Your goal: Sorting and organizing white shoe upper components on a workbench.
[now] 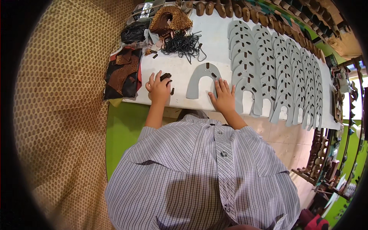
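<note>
My right hand [223, 99] lies flat with fingers spread on the right leg of a grey U-shaped shoe-upper piece [194, 85]. A small dark brown strip [207, 65] sits at the top of its curve, and others lie along its right side by my fingers. To the left, my left hand [158, 89] rests over the white tabletop with its fingers apart. Its thumb and forefinger are beside a little heap of dark brown strips [165, 76]; whether they touch one is hard to see. A single loose strip [172, 91] lies just right of that hand.
Overlapping rows of grey U-shaped pieces [245, 55] with brown strips cover the table's right side. Behind them stand wooden shoe lasts [220, 9]. A tangle of black cord [180, 45], leopard-print material [170, 19] and dark scraps [124, 73] lie at left. A patterned curtain [65, 96] hangs beside the table.
</note>
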Demonstrator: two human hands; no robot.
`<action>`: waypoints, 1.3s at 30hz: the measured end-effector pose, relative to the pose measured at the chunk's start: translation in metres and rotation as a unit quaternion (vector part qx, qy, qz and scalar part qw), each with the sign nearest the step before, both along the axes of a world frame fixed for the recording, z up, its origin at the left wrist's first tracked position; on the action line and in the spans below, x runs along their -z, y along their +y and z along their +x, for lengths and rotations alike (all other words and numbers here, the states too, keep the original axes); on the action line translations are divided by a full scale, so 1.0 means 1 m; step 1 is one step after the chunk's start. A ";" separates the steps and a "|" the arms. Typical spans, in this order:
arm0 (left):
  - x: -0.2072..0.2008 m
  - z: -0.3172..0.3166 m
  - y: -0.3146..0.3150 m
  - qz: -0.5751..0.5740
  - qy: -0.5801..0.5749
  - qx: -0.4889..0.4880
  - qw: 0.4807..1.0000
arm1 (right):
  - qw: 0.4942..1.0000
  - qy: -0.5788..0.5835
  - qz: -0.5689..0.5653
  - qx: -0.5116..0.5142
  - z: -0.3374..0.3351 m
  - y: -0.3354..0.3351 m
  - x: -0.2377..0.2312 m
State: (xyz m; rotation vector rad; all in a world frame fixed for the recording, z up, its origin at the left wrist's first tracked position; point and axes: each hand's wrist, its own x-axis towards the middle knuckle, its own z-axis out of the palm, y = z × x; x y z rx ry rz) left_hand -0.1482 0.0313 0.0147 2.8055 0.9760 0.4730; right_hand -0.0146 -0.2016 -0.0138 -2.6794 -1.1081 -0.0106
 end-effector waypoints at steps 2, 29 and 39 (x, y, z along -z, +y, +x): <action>-0.001 0.002 0.002 -0.003 0.005 0.000 1.000 | 1.000 0.002 0.000 0.002 0.000 0.000 -0.001; 0.021 0.102 -0.053 -0.141 -0.085 0.065 0.984 | 1.000 0.004 -0.002 0.014 -0.003 0.000 0.000; 0.029 0.087 -0.031 -0.130 -0.083 0.073 0.985 | 1.000 -0.010 -0.002 0.012 -0.002 0.000 0.002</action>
